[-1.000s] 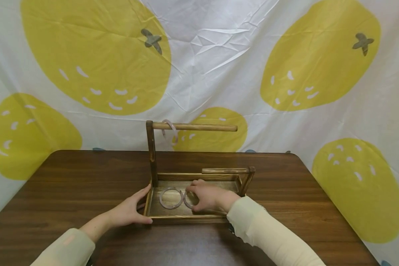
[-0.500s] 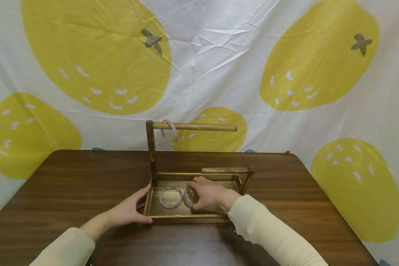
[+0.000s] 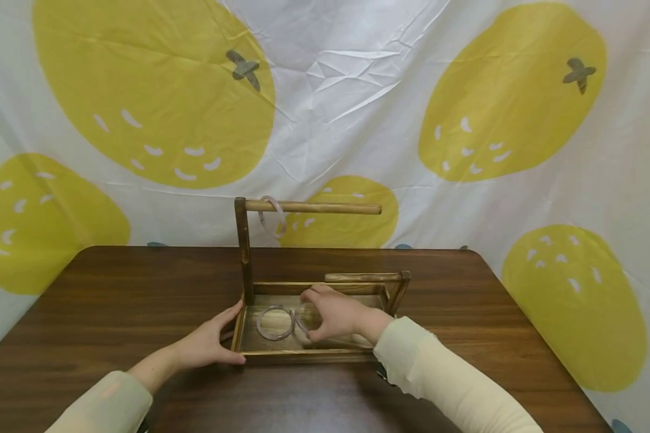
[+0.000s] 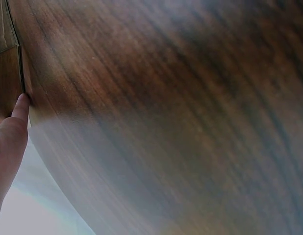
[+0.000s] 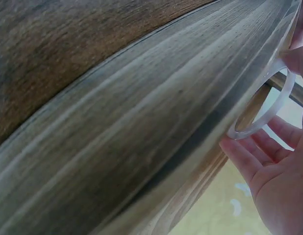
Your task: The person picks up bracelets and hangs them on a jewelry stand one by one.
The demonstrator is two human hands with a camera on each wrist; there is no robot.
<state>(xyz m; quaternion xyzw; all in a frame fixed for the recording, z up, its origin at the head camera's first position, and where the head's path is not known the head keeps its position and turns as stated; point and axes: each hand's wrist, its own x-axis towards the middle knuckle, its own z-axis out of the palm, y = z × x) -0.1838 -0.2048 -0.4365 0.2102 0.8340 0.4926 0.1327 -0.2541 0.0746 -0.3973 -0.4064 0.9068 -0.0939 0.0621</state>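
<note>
A wooden jewelry stand, with a shallow tray base (image 3: 309, 357), stands on the table. My left hand (image 3: 208, 343) holds the tray's left end, thumb at the front corner and fingers along the side. Inside the tray, my right hand (image 3: 341, 313) pinches a pale translucent bangle (image 5: 287, 88) between thumb and fingertips, as the right wrist view shows. In the head view that hand covers part of this ring. A second bangle (image 3: 259, 323) lies flat to its left on the tray floor. Another bangle (image 3: 281, 219) hangs from the upper bar (image 3: 336, 208), near its post.
The upper bar's post (image 3: 242, 246) rises at the tray's left back corner. A lower bar (image 3: 363, 278) reaches left from a short post (image 3: 402, 291) at the right end, behind my right hand. A fruit-printed cloth (image 3: 346, 120) hangs beyond the brown table (image 3: 151, 276).
My right hand has risen very slightly, and the bangle it pinches looks more tilted than before. My left hand stays on the tray's end. The head view has shifted a little.
</note>
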